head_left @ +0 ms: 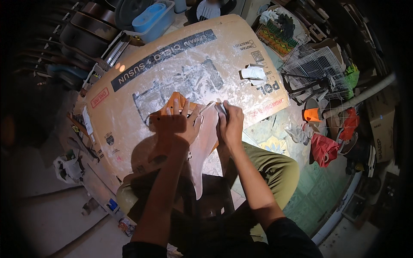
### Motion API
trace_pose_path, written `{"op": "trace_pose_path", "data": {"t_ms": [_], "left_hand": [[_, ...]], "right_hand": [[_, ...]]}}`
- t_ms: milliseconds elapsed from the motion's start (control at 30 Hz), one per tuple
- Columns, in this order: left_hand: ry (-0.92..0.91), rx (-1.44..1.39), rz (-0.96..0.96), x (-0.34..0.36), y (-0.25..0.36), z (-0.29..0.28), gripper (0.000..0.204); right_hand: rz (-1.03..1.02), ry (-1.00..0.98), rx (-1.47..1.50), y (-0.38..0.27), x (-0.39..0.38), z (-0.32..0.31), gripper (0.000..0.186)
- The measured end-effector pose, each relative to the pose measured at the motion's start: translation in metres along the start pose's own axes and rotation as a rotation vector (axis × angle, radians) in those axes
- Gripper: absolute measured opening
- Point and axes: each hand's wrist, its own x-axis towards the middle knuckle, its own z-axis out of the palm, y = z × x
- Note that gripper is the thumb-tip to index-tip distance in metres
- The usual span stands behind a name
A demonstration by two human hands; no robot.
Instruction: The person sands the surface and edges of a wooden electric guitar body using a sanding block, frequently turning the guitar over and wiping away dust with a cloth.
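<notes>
A flat, pinkish-brown wooden piece [207,133] with a long curved tail points down toward my lap, its surface dull and dusty. Against its left side is an orange-brown wooden part [177,100] with small dark holes. My left hand [184,124] lies over both with fingers spread, pressing rather than gripping. At the upper right edge of the pinkish piece, my right hand [231,122] is closed, thumb and fingers together. A small pale bit shows at its fingertips, too little to name. My wrists cross above my knees.
Below lies a big cardboard sheet [172,56] covered in white dust, with a crumpled white paper [254,74] on its right. A wire cage [316,64], orange cup [311,112] and red plastic bag [325,149] crowd the right. A plastic tub [160,26] stands at the back left.
</notes>
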Motion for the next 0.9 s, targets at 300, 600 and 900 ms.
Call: {"op": "trace_pose_path", "data": {"t_ms": [300,600,900], "left_hand": [[0.056,0.014,-0.025,-0.008,-0.016,-0.005,0.043],[0.032,0.002,-0.012,-0.007,-0.017,0.000,0.044],[0.061,-0.132,-0.083,-0.017,-0.021,0.013,0.043]], "right_hand": [[0.001,-0.073,-0.018,-0.016,-0.021,0.008,0.036],[-0.005,-0.094,-0.119,-0.015,-0.058,-0.003,0.039],[-0.020,-0.119,-0.025,-0.011,-0.070,-0.001,0.036]]}}
